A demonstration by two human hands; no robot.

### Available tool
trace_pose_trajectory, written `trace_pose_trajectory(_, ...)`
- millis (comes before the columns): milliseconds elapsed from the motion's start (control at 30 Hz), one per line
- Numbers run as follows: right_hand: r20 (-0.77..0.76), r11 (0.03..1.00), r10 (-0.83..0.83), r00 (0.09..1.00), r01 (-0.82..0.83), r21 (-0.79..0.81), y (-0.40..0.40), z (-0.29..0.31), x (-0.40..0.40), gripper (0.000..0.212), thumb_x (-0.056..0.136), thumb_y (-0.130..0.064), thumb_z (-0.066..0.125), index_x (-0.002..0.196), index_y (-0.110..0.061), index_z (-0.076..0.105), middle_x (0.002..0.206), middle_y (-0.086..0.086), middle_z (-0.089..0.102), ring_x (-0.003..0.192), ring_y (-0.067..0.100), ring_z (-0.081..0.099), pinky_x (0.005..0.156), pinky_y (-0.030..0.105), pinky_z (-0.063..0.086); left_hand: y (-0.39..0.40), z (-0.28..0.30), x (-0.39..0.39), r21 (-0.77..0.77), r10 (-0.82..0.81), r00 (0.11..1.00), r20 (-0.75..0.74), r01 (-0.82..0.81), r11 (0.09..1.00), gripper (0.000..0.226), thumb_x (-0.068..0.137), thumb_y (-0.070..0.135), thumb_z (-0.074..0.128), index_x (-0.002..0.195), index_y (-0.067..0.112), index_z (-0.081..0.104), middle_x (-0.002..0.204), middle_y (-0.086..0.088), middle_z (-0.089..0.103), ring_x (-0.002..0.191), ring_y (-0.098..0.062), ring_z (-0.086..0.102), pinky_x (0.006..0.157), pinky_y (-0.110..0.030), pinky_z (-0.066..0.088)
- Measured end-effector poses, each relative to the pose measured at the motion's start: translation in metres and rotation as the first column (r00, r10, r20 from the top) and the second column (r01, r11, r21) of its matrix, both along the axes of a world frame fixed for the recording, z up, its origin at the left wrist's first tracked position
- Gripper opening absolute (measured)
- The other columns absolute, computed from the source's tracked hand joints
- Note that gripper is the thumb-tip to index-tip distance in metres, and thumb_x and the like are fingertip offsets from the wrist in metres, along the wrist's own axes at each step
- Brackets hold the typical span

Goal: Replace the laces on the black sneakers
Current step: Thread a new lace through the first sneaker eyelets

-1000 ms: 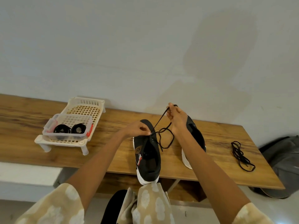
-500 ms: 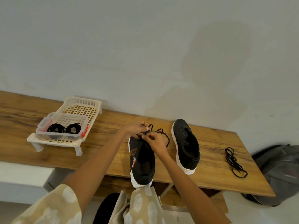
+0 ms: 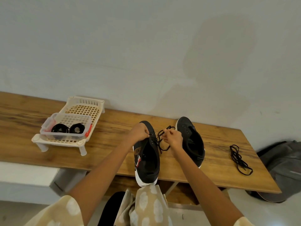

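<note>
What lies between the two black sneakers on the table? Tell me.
In the head view, the right hand pinches a loose black lace between the left sneaker and the right sneaker; the lace loops over bare table.

On the wooden counter (image 3: pixel 114 154), the left hand (image 3: pixel 138 133) grips the near sneaker's (image 3: pixel 147 160) toe end; the right hand (image 3: pixel 173 139) pinches its black lace (image 3: pixel 160 141). At 3 o'clock lies another sneaker (image 3: pixel 192 141).

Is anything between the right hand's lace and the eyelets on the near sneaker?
Nothing visible. The right hand pinches the lace just beside the sneaker, and the left hand holds its eyelet edge.
</note>
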State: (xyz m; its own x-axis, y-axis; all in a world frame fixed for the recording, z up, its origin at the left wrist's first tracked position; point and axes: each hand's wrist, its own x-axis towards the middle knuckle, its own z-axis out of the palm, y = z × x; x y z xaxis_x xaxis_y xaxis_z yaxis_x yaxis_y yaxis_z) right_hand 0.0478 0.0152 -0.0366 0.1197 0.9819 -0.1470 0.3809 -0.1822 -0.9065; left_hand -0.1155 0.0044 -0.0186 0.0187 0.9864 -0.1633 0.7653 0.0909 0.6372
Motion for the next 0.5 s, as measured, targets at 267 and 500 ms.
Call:
trace_pose_trajectory(267,0.157,0.993,0.102,0.982,-0.089,-0.082,-0.001,-0.009,0.005,0.024,0.094,-0.027,0.055,0.111,-0.011,0.062,0.100,0.004,0.065,0.095,0.021,0.062,0.086,0.034,0.051,-0.002,-0.003,-0.012,0.035,-0.168,0.970,-0.175,0.177,0.984,0.011,0.087,0.008,0.064,0.096,0.008,0.069,0.100,-0.007,0.069,0.090,-0.015,0.059,0.070,-0.021,0.037)
trace_pose_trajectory(500,0.409,0.853,0.436,0.801,-0.513,0.096,-0.009,0.014,-0.021,0.024,0.092,-0.027,0.058,0.108,-0.010,0.065,0.095,-0.003,0.062,0.087,0.006,0.051,0.076,0.024,0.039,-0.006,-0.019,-0.018,-0.122,0.168,0.931,0.324,-0.135,0.983,0.020,0.096,0.007,0.044,0.079,0.014,0.052,0.078,0.000,0.047,0.076,-0.015,0.046,0.068,-0.026,0.035)
